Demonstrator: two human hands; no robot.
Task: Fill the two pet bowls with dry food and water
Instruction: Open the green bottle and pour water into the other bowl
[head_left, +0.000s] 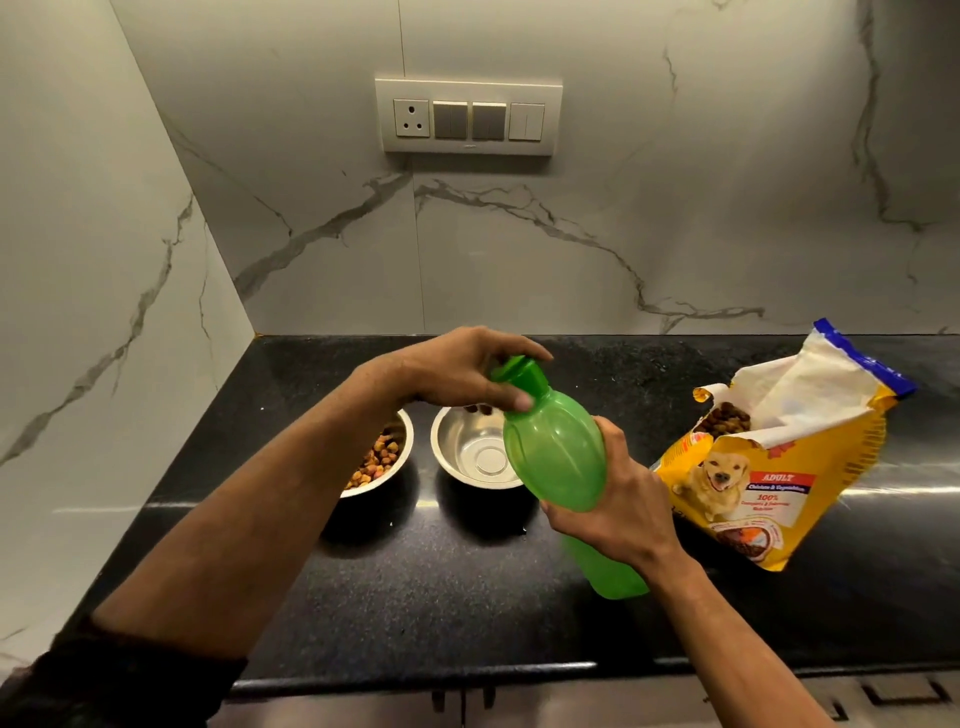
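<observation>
A green plastic bottle (556, 457) is held tilted above the black counter, its top leaning left and away from me. My right hand (618, 499) grips its body from the right. My left hand (467, 371) is closed around the green cap (522, 374). Behind the bottle stand two steel bowls: the left bowl (402, 431) holds mixed-colour dry food and is partly hidden by my left forearm. The right bowl (470, 452) has a bare bottom, with a few brown pieces at its far rim.
An open yellow dog food bag (769, 467) lies on the counter (415, 597) at the right, kibble showing in its mouth. Marble walls close the back and left. A switch panel (467, 117) sits on the back wall. Cabinet fronts run below the counter's front edge.
</observation>
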